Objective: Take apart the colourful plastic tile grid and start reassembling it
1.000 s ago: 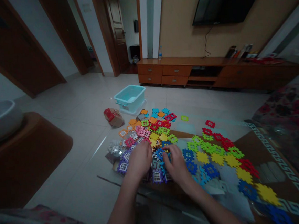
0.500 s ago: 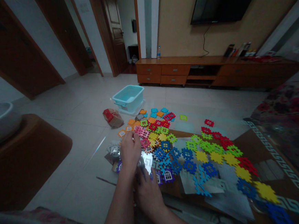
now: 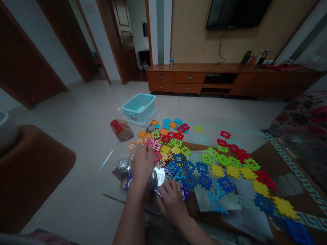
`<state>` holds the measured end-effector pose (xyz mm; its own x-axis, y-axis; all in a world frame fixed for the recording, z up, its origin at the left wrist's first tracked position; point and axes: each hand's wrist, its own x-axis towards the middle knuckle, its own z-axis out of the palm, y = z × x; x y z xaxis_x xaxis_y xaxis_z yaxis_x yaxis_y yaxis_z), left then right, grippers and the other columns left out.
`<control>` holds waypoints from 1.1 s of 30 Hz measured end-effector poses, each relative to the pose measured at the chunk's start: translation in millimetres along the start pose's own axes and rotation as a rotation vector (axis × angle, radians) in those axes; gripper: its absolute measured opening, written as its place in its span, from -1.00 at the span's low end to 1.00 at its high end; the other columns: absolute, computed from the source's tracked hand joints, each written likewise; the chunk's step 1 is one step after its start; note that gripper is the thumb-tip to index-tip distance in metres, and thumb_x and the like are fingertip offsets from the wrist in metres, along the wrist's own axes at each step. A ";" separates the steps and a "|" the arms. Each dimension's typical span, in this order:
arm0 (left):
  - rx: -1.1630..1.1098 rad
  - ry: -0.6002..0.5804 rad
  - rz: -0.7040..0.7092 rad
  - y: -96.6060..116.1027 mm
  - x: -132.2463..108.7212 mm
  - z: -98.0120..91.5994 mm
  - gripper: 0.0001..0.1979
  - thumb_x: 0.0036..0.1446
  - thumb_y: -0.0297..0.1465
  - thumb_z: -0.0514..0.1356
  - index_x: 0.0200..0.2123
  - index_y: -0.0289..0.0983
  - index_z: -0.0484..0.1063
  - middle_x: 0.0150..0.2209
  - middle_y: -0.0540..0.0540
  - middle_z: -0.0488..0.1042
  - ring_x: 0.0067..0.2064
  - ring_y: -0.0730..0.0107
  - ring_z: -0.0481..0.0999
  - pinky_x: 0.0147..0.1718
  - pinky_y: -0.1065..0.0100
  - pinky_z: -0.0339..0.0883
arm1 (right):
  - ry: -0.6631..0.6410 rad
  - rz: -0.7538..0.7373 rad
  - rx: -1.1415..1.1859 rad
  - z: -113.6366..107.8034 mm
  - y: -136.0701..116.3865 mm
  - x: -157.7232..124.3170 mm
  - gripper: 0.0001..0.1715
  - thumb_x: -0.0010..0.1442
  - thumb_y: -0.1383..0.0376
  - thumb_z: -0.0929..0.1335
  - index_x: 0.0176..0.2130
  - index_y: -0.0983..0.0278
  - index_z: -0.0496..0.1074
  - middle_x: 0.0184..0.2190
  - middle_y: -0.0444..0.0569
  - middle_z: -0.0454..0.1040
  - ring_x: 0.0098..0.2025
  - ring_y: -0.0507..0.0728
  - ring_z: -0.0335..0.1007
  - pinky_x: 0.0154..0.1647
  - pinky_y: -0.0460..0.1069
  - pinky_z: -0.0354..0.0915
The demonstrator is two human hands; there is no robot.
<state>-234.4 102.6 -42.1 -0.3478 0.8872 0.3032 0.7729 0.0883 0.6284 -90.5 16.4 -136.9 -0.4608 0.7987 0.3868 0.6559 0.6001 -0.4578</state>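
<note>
Both hands work close together at the near edge of a spread of plastic waffle-block tiles [image 3: 177,159]. The left hand [image 3: 142,166] is curled, fingers down, on the tiles at the left of the pile; it hides whatever is under it, so I cannot tell whether it grips anything. The right hand [image 3: 172,203] is also curved and sits just to its right, its fingertips [image 3: 161,190] at a small purple-and-white window tile [image 3: 157,192]; whether that tile is held, I cannot tell.

The tiles, in orange, pink, red, green, yellow, blue, purple and silver, fan across a glass tabletop [image 3: 286,177], with a row running toward the right corner over pale sheets [image 3: 244,210]. A Greek-key border [image 3: 307,190] shows through the glass at right.

Beyond the table, on the tiled floor [image 3: 78,118], stand a light-blue plastic tub [image 3: 138,108] and a red-and-brown cardboard package [image 3: 121,129]. A brown mat [image 3: 28,174] lies at left, a floral sofa [image 3: 307,118] sits at right, and a wooden TV cabinet [image 3: 188,78] stands at the far wall beneath a wall-mounted television [image 3: 230,4].
</note>
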 end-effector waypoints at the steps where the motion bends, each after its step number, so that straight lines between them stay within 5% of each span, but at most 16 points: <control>1: -0.008 0.025 0.002 1.5 0.5 -1.7 -0.70 0.34 -0.31 -0.04 -0.41 -0.21 0.36 -0.36 -0.08 0.44 -0.28 0.26 0.42 -0.26 0.30 0.23 | 0.039 0.012 0.027 -4.8 2.2 5.7 -0.90 0.28 0.32 0.29 -0.25 0.21 0.42 -0.31 -0.01 0.40 -0.17 0.22 0.23 -0.12 0.12 0.15; 7: -0.085 0.303 -0.025 5.3 3.5 -13.7 -0.69 0.37 -0.31 -0.09 -0.33 -0.21 0.39 -0.29 -0.10 0.47 -0.19 0.24 0.44 -0.16 0.28 0.25 | 0.158 0.225 0.022 -17.8 11.9 92.1 -0.73 0.37 0.23 0.19 -0.27 0.25 0.40 -0.28 0.05 0.40 -0.12 0.24 0.21 -0.06 0.13 0.15; 11: -0.083 0.301 -0.023 0.1 6.0 -14.2 -0.69 0.36 -0.31 -0.09 -0.32 -0.21 0.40 -0.29 -0.10 0.47 -0.18 0.22 0.45 -0.13 0.26 0.27 | 0.049 0.301 0.045 -8.8 18.0 155.6 -0.69 0.31 0.18 0.25 -0.03 0.28 0.38 -0.04 0.14 0.40 0.04 0.29 0.21 0.06 0.17 0.17; 14: -0.073 0.245 -0.001 -6.8 8.5 -9.5 -0.72 0.34 -0.31 -0.06 -0.29 -0.21 0.40 -0.27 -0.11 0.46 -0.17 0.21 0.45 -0.12 0.25 0.30 | -0.064 0.247 0.086 -5.9 24.4 171.7 -0.31 0.24 0.01 0.31 0.22 0.31 0.22 0.19 0.23 0.28 0.21 0.37 0.13 0.17 0.24 0.13; 19: -0.005 0.035 0.100 -6.2 5.5 3.1 -0.79 0.28 -0.34 0.02 -0.21 -0.25 0.43 -0.19 -0.17 0.44 -0.08 0.17 0.44 -0.04 0.20 0.32 | 0.002 0.226 -0.032 -44.3 69.6 136.7 -0.24 0.28 -0.07 0.27 0.31 0.22 0.16 0.34 0.19 0.11 0.35 0.36 -0.02 0.27 0.29 0.03; 25: 0.181 -0.321 0.321 50.1 -35.7 32.4 -0.73 0.30 -0.30 0.03 -0.04 -0.25 0.40 -0.05 -0.21 0.42 0.00 0.13 0.43 0.00 0.15 0.31 | -0.087 0.432 -0.363 -116.2 179.8 61.4 -0.30 0.28 -0.11 0.25 0.27 0.12 0.27 0.32 0.18 0.16 0.31 0.41 0.05 0.21 0.37 0.05; 29: 0.236 -0.491 0.481 84.6 -78.3 61.1 -0.56 0.30 -0.16 0.03 0.16 -0.19 0.33 0.18 -0.23 0.35 0.19 0.02 0.31 0.15 0.02 0.20 | -0.185 0.473 -0.472 -125.0 215.0 30.7 -0.19 0.21 -0.26 0.22 0.32 -0.04 0.19 0.36 0.10 0.11 0.36 0.49 -0.07 0.20 0.48 -0.05; 33: 0.226 -0.662 0.532 89.8 -109.4 83.6 -0.14 0.16 0.21 -0.04 0.39 -0.12 0.04 0.41 -0.21 0.03 0.40 -0.22 -0.08 0.29 -0.31 -0.22 | -0.143 0.420 -0.519 -115.4 216.7 24.5 -0.17 0.18 -0.31 0.21 0.27 -0.01 0.26 0.32 0.10 0.17 0.31 0.47 -0.01 0.19 0.43 -0.04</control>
<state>-82.6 51.3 -78.7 0.4134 0.9105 -0.0059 0.8558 -0.3863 0.3439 109.3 161.2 -134.3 -0.1556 0.9787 0.1338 0.9817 0.1682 -0.0889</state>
